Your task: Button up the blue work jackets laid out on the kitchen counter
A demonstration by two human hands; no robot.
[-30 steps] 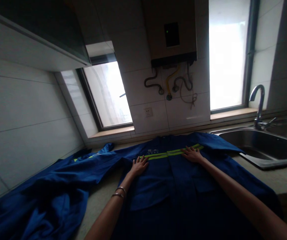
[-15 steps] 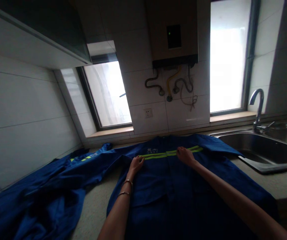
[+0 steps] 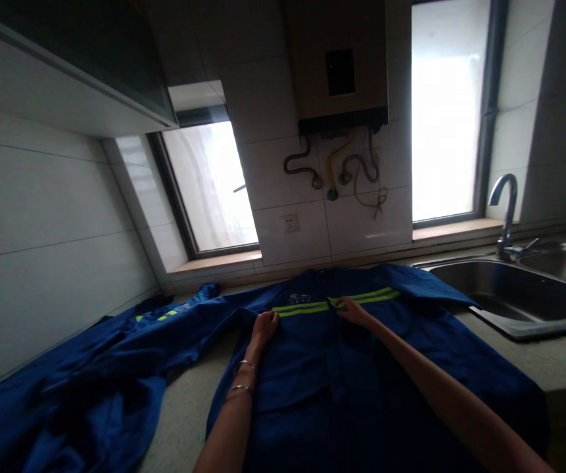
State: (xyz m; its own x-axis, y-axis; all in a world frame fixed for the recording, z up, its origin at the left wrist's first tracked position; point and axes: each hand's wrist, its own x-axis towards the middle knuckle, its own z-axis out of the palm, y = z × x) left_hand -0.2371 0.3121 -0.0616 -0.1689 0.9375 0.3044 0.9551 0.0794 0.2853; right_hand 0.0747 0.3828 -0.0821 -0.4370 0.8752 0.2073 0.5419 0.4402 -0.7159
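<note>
So your blue work jacket (image 3: 361,368) is lying flat, front up, on the desk (image 3: 559,358), collar end pointing at the tiled wall, with its left sleeve trailing off toward the crumpled blue garment (image 3: 75,394) heaped on the left. Compared with a second ago, both your hands have pulled in and curled up: back then they were spread flat, palms down on the yellow-green reflective stripe (image 3: 334,300), well apart from each other. Now your left hand (image 3: 264,324) sits just below the stripe's left end with the fingers bunched together, looking pinched on the fabric, though it's too dim to say for sure that it has a grip. Your right hand (image 3: 352,309) has slid left along the stripe toward the middle placket, fingertips drawn together on the cloth right at the stripe; same deal, can't tell if it's truly clamped or just pressing. The two bangles on your left wrist (image 3: 242,376) show a bit lower in the shot than before. The jacket itself hasn't really shifted, still touching the rim of the steel sink (image 3: 519,289) on its right shoulder side. Tap (image 3: 504,210), wall socket (image 3: 291,223) and the water heater (image 3: 339,72) with its hoses are where they were.
</note>
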